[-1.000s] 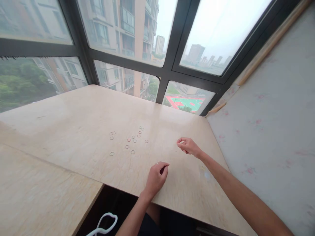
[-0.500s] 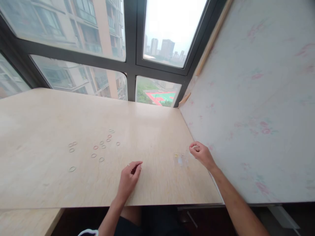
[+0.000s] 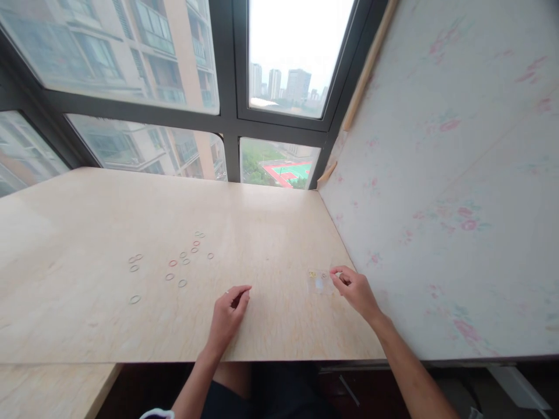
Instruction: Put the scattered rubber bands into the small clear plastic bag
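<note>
A small clear plastic box [image 3: 319, 285] lies on the pale marble-patterned ledge, with little yellow pieces showing in its back left part. At its back right corner, my right hand [image 3: 354, 290] has thumb and forefinger pinched together; anything between them is too small to make out. My left hand [image 3: 230, 311] rests on the ledge to the left of the box. Its fingers are curled, with thumb and forefinger tips meeting, and what they may hold is hidden. Farther left lie several thin rings, among them a red ring [image 3: 173, 263] and a greenish ring [image 3: 135, 299].
The ledge [image 3: 262, 233] runs back to a dark-framed window [image 3: 229, 122]. On the right stands a pale flowered panel [image 3: 458, 203], close beside my right forearm. The ledge's front edge is just in front of my lap.
My right hand has moved left and slightly down, from beside the panel to the box's corner. My left hand has stayed in place. The view has shifted slightly.
</note>
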Motion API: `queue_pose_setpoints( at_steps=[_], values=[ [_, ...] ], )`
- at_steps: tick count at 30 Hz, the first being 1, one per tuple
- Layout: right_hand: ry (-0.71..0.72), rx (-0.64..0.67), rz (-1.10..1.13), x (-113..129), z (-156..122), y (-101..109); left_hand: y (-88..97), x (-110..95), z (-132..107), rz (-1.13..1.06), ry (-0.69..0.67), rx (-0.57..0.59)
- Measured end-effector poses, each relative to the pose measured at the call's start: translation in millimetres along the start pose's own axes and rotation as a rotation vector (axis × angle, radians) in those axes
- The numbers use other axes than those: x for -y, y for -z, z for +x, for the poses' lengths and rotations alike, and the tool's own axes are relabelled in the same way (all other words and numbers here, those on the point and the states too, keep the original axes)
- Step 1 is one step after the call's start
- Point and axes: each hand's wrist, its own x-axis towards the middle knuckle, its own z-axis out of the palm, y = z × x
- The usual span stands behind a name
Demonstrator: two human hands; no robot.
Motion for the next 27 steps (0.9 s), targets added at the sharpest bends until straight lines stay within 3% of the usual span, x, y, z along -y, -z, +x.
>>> queue_pose_setpoints(
  at_steps=[9,13,18,20,23,27],
  values=[
    [0.188,0.094,0.039,5.1,-61.1,-52.3,4.4,3.5,4.5,-0.058,0.061,0.054],
    [0.165,0.050,0.064,0.3,-63.7,-54.5,25.4,15.5,15.1,-0.032,0.078,-0.061],
    [0.137,0.037,0.090,-10.1,-61.0,-52.6,90.2,47.0,49.6,0.385,0.113,-0.369],
    [0.165,0.070,0.092,-14.5,-60.9,-54.0,124.5,60.2,65.2,0.591,0.183,-0.398],
    [0.209,0.114,0.069,-18.8,-60.7,-55.6,175.1,76.8,82.7,0.710,0.258,-0.391],
    [0.302,0.076,0.027,-15.4,-59.0,-54.2,226.9,92.1,93.4,0.856,0.364,-0.254]
  ],
)
